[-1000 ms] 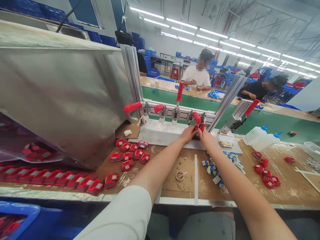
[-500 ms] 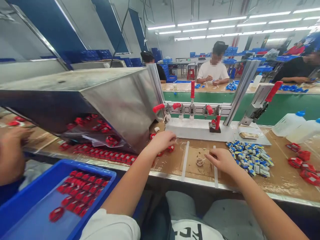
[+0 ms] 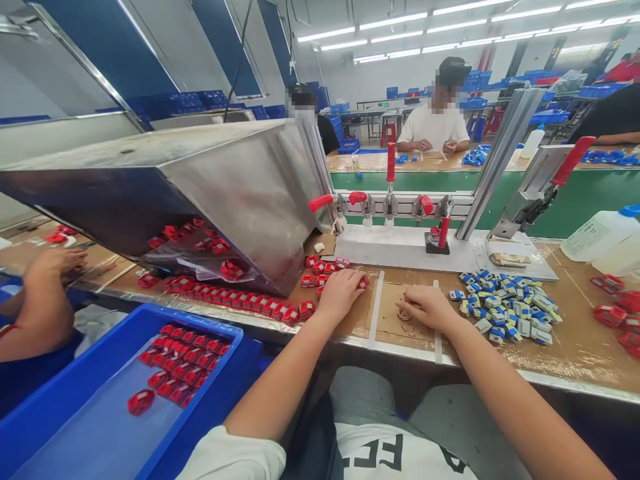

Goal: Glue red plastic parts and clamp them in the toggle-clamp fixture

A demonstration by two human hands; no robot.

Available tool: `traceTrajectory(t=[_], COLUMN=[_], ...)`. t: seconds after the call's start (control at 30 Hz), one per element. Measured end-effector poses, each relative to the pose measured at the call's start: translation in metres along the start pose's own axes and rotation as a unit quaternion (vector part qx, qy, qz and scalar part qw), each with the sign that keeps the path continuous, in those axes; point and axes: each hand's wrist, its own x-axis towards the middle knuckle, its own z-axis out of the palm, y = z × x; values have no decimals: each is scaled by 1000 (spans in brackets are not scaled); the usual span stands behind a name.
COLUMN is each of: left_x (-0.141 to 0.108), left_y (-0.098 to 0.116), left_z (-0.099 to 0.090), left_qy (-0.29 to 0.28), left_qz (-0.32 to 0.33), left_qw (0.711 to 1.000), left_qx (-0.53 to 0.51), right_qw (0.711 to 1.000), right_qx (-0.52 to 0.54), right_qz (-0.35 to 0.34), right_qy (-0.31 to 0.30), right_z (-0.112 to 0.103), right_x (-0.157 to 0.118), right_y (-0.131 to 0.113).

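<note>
My left hand (image 3: 343,293) rests over a cluster of red plastic parts (image 3: 320,267), its fingers bent round one red part (image 3: 365,283) that shows at the fingertips. To its right, my right hand (image 3: 427,307) is closed in a pinch low over a piece of cardboard (image 3: 387,330). A small pale ring (image 3: 403,315) lies there, right under the fingertips. The thin pale stick between those fingers showed earlier and is now mostly hidden. Beside my right hand is a heap of small blue, white and yellow blocks (image 3: 515,310).
A metal hood (image 3: 240,200) stands at left, with a row of red parts (image 3: 235,298) along its front. A blue tray (image 3: 65,393) holds more. Behind my hands is a clamp fixture (image 3: 390,243) with red handles. Bottles (image 3: 600,237) stand right; co-workers sit opposite and at left.
My left hand has moved a little right and down onto the red parts. My right hand has lowered its fingertips to the ring. The head view has shifted slightly.
</note>
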Motion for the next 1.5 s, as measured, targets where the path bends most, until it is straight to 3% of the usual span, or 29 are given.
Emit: traceTrajectory(t=[0.13, 0.23, 0.37, 0.47, 0.53, 1.1, 1.5], left_x=[27, 52, 66, 65, 64, 64, 62], left_y=[25, 44, 52, 48, 46, 47, 47], left_z=[20, 42, 68, 74, 73, 68, 69], left_qy=[43, 30, -35, -61, -67, -85, -79], left_qz=[21, 25, 0, -1, 11, 43, 30], left_qw=[969, 935, 908, 903, 900, 912, 908], left_qx=[-244, -353, -418, -426, -430, -399, -411], right_qw=[996, 988, 962, 921, 904, 915, 921], right_qx=[83, 145, 160, 137, 127, 120, 30], right_qz=[13, 21, 75, 153, 188, 213, 202], right_qy=[42, 58, 207, 331, 361, 321, 331], right_z=[2, 0, -5, -6, -5, 2, -3], right_x=[-4, -7, -7, -3, 0, 6, 2], right_y=[7, 9, 9, 11, 13, 22, 21])
